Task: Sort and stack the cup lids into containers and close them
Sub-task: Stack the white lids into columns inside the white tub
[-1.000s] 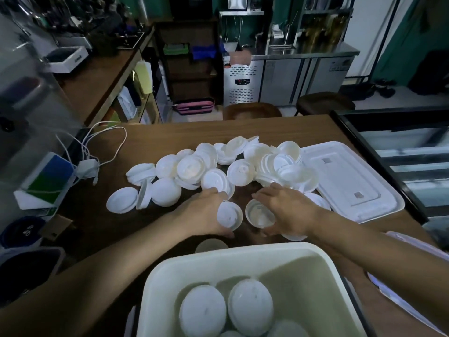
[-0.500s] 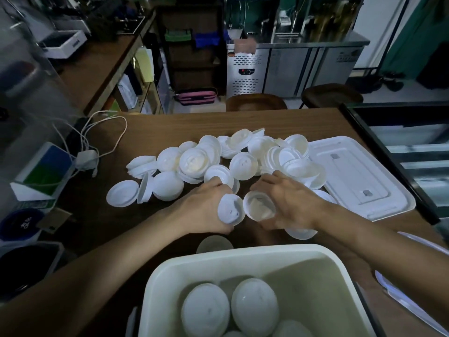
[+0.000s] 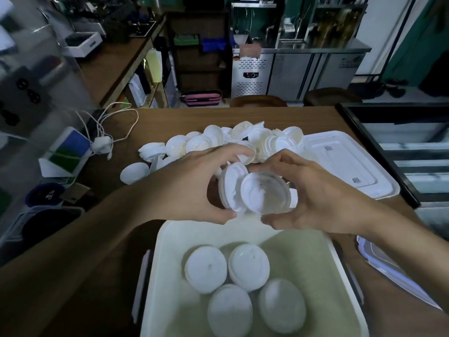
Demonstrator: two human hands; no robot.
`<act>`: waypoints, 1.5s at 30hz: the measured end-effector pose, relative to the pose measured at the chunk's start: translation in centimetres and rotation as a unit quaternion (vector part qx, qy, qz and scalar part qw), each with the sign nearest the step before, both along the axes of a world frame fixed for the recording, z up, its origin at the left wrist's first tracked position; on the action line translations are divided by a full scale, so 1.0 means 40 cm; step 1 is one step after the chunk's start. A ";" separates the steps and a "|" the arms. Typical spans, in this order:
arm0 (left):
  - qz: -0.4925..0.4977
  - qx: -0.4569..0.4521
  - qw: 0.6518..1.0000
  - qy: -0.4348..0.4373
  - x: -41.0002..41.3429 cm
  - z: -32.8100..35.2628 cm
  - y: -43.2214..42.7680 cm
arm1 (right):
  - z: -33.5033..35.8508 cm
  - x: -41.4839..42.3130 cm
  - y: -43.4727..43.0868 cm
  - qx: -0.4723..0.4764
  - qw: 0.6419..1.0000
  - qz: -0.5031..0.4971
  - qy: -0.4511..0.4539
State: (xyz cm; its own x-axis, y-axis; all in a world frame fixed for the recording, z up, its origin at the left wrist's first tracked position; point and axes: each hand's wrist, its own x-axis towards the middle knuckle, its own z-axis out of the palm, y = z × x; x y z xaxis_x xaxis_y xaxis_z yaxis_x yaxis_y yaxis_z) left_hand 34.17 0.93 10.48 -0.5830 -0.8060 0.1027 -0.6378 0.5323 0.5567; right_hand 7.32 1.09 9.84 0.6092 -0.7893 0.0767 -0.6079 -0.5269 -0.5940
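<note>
The left hand (image 3: 192,188) curls thumb and fingers round the rim of a white lid (image 3: 229,188). The right hand (image 3: 325,203) pinches a second lid (image 3: 264,193) the same way. Both lids are held above the far edge of the near container (image 3: 167,239), which has four lid stacks (image 3: 249,266) in it. The two lids overlap and may be nesting, though the blur hides it.

These look like thin moulded plastic: very light, springy and easily dented. It is safest to hold them by the stiffer rim and not squeeze the dome. The loose pile (image 3: 211,139) lies farther off, and the flat cover (image 3: 340,161) lies to its right.
</note>
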 end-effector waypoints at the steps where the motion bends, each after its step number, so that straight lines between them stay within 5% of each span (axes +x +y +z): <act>1: -0.004 0.015 1.000 0.014 -0.001 0.008 0.017 | 0.001 -0.001 0.020 -0.005 1.000 0.002 -0.001; 12: -0.030 0.106 0.994 -0.004 -0.024 -0.026 0.145 | -0.020 -0.019 0.155 0.013 0.996 -0.037 0.086; 20: -0.100 0.132 0.975 -0.150 -0.032 -0.070 0.193 | -0.031 -0.014 0.218 0.053 0.980 -0.006 0.192; 34: -0.155 0.096 0.922 -0.342 -0.110 -0.186 0.234 | -0.110 0.022 0.242 0.006 0.902 0.078 0.425; 45: -0.161 0.100 0.921 -0.340 -0.093 -0.197 0.226 | -0.142 0.032 0.236 0.046 0.916 0.101 0.385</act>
State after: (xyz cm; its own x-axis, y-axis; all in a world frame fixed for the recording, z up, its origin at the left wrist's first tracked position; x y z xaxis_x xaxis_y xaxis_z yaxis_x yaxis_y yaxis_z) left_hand 30.46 9.99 2.58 -0.6692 -0.5438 -0.5063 -0.7028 0.6845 0.1938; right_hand 8.59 10.53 4.15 0.5896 -0.6352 -0.4989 -0.7608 -0.6442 -0.0787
